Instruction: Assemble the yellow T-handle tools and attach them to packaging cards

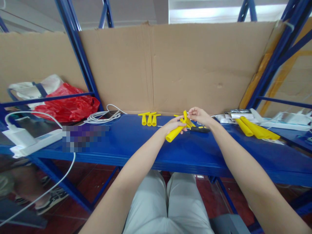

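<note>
My left hand (173, 124) is closed around a yellow plastic tube (173, 134) that points down-left over the blue shelf (136, 146). My right hand (198, 115) pinches a small yellow piece (186, 119) at the tube's upper end, fingers together. Both hands meet just above the shelf, a little right of its middle. A dark-handled tool (201, 129) lies on the shelf right below my right hand.
Three yellow T-shaped parts (149, 118) lie by the cardboard back wall (170, 65). More yellow tubes (255, 128) and packets are at the right. A coiled white cable (103, 116), red bag (69, 105) and white charger (20, 136) are at the left.
</note>
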A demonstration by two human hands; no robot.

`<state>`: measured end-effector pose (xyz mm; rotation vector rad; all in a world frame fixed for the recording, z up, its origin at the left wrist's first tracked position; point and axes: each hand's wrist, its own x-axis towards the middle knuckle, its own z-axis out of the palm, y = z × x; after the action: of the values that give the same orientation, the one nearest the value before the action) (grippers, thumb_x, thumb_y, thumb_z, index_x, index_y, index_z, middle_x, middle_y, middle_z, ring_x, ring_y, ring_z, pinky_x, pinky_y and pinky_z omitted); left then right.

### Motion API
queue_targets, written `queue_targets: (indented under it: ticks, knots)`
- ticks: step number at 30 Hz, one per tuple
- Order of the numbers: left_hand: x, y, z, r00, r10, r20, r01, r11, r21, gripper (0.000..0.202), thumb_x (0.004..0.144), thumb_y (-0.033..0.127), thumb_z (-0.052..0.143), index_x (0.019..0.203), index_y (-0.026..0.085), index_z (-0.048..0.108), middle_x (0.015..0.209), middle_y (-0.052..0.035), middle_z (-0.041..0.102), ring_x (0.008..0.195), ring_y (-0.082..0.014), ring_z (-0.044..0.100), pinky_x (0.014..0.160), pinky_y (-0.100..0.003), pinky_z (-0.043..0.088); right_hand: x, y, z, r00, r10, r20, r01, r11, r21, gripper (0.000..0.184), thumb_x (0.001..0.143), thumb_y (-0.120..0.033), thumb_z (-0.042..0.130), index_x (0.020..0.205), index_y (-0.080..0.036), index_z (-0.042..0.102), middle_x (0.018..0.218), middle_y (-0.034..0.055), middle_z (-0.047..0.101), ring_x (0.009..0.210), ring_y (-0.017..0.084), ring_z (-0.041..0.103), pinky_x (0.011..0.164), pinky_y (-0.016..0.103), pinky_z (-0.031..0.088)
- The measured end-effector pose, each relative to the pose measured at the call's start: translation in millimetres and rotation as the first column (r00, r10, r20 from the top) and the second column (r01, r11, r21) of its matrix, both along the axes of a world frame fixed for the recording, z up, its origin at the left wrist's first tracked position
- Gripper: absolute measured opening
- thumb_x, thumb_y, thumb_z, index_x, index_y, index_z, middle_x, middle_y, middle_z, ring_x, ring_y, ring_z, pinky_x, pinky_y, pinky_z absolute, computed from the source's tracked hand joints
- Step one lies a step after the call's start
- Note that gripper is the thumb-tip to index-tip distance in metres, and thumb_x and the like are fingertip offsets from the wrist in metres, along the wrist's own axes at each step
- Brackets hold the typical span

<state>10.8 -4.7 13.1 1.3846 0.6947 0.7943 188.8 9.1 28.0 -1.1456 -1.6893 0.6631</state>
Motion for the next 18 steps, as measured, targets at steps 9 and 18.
queue_targets:
  ticks: [9, 18]
  knots:
    - [2.2, 3.1, -4.1, 0.998, 0.014, 0.058, -0.014, 1.0, -0.01, 0.069, 0.072, -0.01, 0.06, 0.134, 0.015, 0.046, 0.091, -0.0084, 0.071, 0.064, -0.0147, 0.069, 0.055, -0.021, 0.05, 1.9, 3.2, -1.4, 0.998, -0.049, -0.03, 0.049, 0.999, -0.02, 0.025, 0.067, -0.019, 0.071, 0.084, -0.019, 0.054, 0.077, 0.0019, 0.064, 0.072, 0.014, 0.061, 0.071, 0.028, 0.052]
    - [2.1, 7.2, -8.0, 0.995, 0.061, 0.081, -0.059, 0.998, -0.026, 0.066, 0.067, -0.013, 0.061, 0.126, 0.014, 0.047, 0.087, -0.0073, 0.071, 0.061, -0.0157, 0.069, 0.054, -0.022, 0.051, -7.8, 9.2, -9.4, 0.998, -0.069, -0.01, 0.069, 0.994, 0.082, 0.018, 0.07, -0.01, 0.066, 0.082, -0.019, 0.056, 0.079, 0.0023, 0.065, 0.077, 0.013, 0.063, 0.082, 0.031, 0.052]
